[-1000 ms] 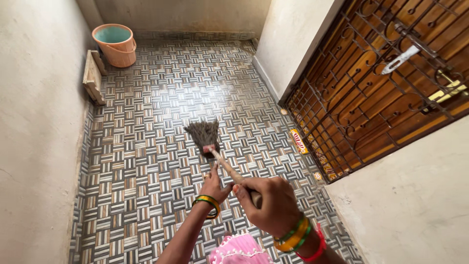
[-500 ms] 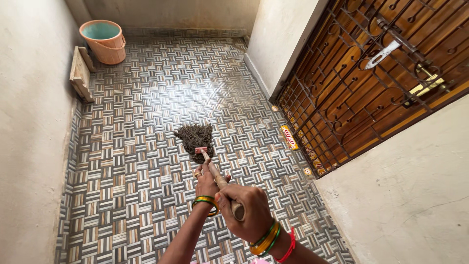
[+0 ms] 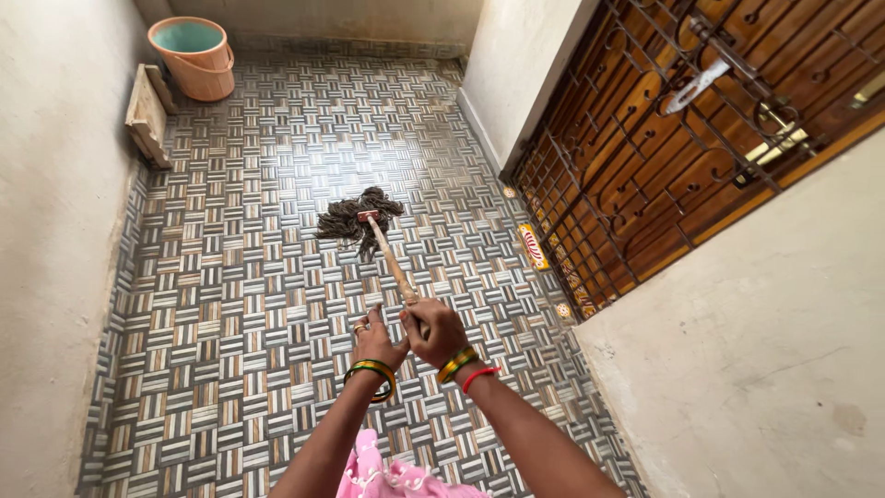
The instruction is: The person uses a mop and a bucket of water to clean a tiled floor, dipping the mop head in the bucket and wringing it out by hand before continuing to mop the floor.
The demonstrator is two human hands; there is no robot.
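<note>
A mop with a dark stringy head [image 3: 355, 219] and a wooden handle [image 3: 392, 263] lies stretched out ahead of me on the patterned tile floor [image 3: 249, 314]. My right hand [image 3: 435, 334], with bangles and a red thread at the wrist, is closed around the near end of the handle. My left hand [image 3: 375, 343], wearing green and gold bangles and a ring, sits just left of the handle with its fingers pointing forward, not wrapped around it. A pink garment shows at the bottom edge.
A peach bucket [image 3: 192, 57] stands in the far left corner, with a wooden board [image 3: 146, 112] leaning on the left wall beside it. A dark metal grille over a wooden door [image 3: 664, 138] fills the right side. Plaster walls close in on both sides.
The mop head has been pushed farther away from me across the tiles and its strands have spread out. My arms have stretched forward, and the view has shifted slightly.
</note>
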